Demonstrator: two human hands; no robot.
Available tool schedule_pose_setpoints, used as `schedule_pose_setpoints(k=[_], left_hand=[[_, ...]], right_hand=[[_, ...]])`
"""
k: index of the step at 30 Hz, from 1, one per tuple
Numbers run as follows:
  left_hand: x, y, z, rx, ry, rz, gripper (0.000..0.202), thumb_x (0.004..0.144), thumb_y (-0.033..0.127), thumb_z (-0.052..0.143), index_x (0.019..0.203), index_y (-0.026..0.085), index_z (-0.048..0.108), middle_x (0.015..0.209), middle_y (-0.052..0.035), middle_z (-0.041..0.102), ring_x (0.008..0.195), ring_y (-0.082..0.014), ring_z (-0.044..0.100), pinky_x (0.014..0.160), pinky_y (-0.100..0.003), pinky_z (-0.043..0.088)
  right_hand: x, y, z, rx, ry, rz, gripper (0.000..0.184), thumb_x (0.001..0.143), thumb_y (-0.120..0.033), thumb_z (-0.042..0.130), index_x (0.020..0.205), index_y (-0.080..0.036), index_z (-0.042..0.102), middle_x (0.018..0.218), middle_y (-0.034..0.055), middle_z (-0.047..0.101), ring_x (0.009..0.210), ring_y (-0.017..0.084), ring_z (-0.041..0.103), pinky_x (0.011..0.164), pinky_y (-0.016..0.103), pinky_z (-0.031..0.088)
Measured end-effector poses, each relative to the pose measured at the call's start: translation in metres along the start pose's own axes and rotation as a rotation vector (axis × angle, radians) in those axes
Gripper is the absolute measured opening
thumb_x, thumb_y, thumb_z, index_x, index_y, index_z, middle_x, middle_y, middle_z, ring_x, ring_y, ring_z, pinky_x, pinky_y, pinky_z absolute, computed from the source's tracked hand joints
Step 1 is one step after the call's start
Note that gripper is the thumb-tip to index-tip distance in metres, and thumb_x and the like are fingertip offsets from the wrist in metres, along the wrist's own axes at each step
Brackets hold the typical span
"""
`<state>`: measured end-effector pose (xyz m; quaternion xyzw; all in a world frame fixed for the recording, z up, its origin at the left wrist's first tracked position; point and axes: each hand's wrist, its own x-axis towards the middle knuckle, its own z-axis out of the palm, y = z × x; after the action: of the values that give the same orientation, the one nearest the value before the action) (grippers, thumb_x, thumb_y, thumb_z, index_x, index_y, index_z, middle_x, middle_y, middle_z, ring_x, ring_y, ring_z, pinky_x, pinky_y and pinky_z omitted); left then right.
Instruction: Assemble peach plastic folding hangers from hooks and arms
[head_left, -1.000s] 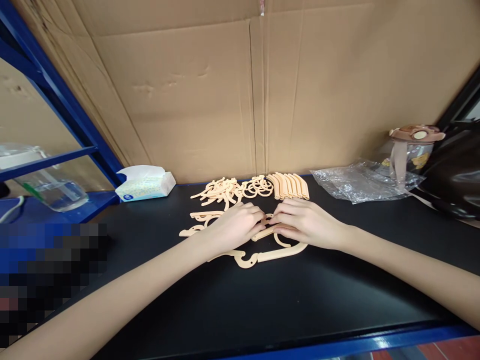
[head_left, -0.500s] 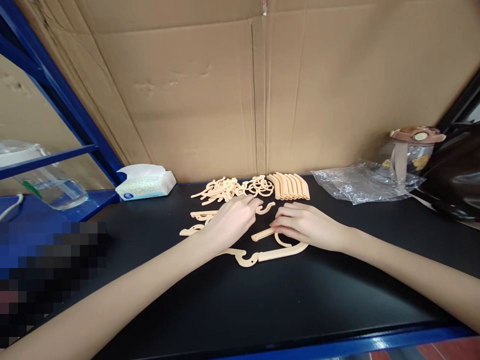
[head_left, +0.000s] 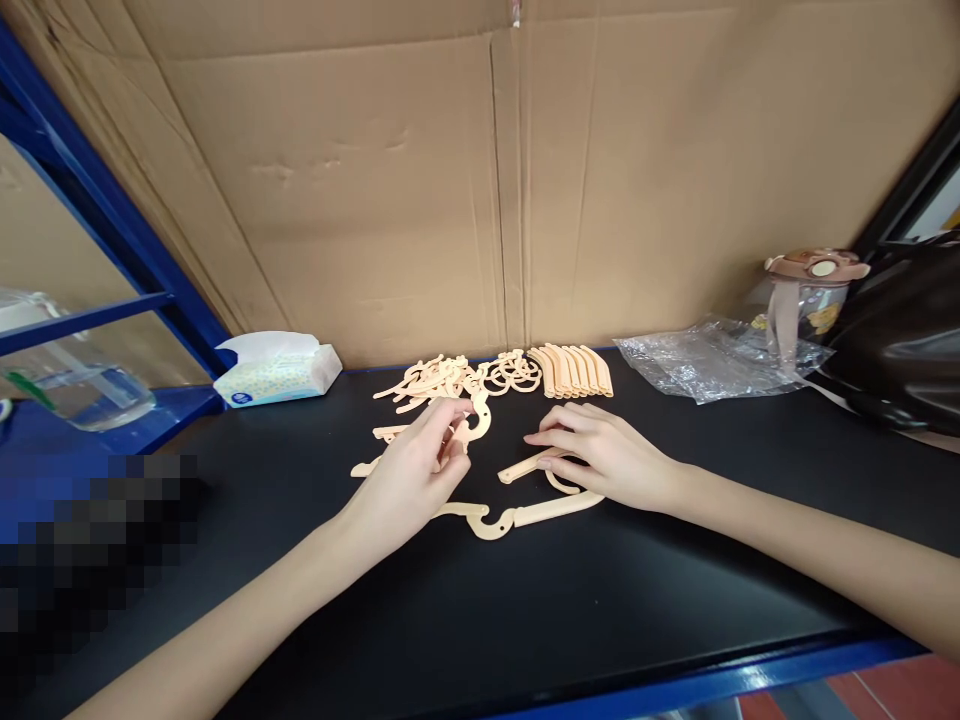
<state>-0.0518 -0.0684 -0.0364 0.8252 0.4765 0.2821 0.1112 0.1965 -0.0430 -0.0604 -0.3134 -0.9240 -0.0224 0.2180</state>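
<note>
My left hand [head_left: 411, 472] pinches a small curved hook-shaped wooden piece [head_left: 478, 418] and holds it just above the black tabletop [head_left: 525, 600]. My right hand [head_left: 604, 455] rests on the table with its fingers pressing a straight wooden strip [head_left: 523, 467]. In front of both hands lies a long curved wooden piece [head_left: 517, 517] with a round joint in its middle. Behind the hands are a heap of loose curved wooden pieces [head_left: 435, 380], several ring-shaped pieces [head_left: 514, 372] and a neat row of arched pieces [head_left: 574, 370].
A tissue pack [head_left: 276, 372] lies at the back left by the blue shelf frame [head_left: 112, 215]. Crumpled clear plastic [head_left: 712, 360], a lidded cup [head_left: 806, 300] and a dark bag [head_left: 907, 350] sit at the back right. A cardboard wall [head_left: 487, 170] closes the back.
My left hand reached back to the loose pieces, took a hook-shaped piece and lifted it toward me. My right hand stayed on the straight strip.
</note>
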Motion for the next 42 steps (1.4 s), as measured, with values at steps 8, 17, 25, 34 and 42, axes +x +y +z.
schedule_pose_setpoints(k=[8, 17, 25, 34, 42], left_hand=[[0.002, -0.01, 0.002, -0.102, -0.088, -0.056, 0.016, 0.085, 0.015, 0.037, 0.099, 0.024, 0.037, 0.074, 0.0053, 0.056, 0.059, -0.0115, 0.053, 0.056, -0.022, 0.04], [0.002, -0.018, 0.015, -0.123, -0.168, 0.159, 0.027, 0.089, 0.012, 0.032, 0.108, 0.024, 0.048, 0.09, 0.0011, 0.061, 0.077, -0.0125, 0.056, 0.07, -0.025, 0.042], [0.001, -0.007, 0.015, -0.136, -0.26, 0.122, 0.026, 0.084, 0.008, 0.032, 0.095, 0.02, 0.053, 0.081, 0.002, 0.05, 0.069, -0.0112, 0.048, 0.064, -0.023, 0.037], [0.0, -0.002, 0.013, -0.152, -0.326, 0.093, 0.018, 0.084, 0.013, 0.042, 0.095, 0.02, 0.055, 0.076, 0.0034, 0.043, 0.062, -0.01, 0.04, 0.057, -0.023, 0.033], [0.0, -0.007, 0.019, 0.027, -0.261, 0.129, 0.014, 0.091, 0.034, 0.05, 0.09, 0.021, 0.055, 0.08, 0.003, 0.048, 0.062, -0.0106, 0.043, 0.056, -0.024, 0.032]], right_hand=[[0.003, -0.002, 0.006, 0.057, -0.041, -0.008, 0.025, 0.095, -0.03, 0.044, 0.095, -0.02, 0.067, 0.095, 0.0043, 0.062, 0.085, 0.016, 0.055, 0.08, 0.032, 0.041], [-0.001, -0.009, 0.003, 0.292, -0.083, 0.068, 0.019, 0.098, -0.025, 0.034, 0.096, -0.019, 0.052, 0.092, 0.0028, 0.059, 0.075, 0.013, 0.055, 0.067, 0.025, 0.043], [0.0, -0.004, 0.007, 0.272, 0.007, 0.257, 0.02, 0.094, -0.036, 0.045, 0.091, -0.02, 0.056, 0.087, 0.0011, 0.06, 0.07, 0.012, 0.056, 0.061, 0.022, 0.039], [0.0, -0.004, 0.007, 0.301, -0.026, 0.296, 0.024, 0.095, -0.039, 0.042, 0.086, -0.021, 0.055, 0.067, -0.0031, 0.055, 0.056, 0.01, 0.046, 0.054, 0.021, 0.032], [-0.001, -0.003, 0.008, 0.251, -0.034, 0.347, 0.02, 0.094, -0.039, 0.042, 0.086, -0.022, 0.05, 0.067, -0.0033, 0.058, 0.057, 0.011, 0.049, 0.054, 0.022, 0.032]])
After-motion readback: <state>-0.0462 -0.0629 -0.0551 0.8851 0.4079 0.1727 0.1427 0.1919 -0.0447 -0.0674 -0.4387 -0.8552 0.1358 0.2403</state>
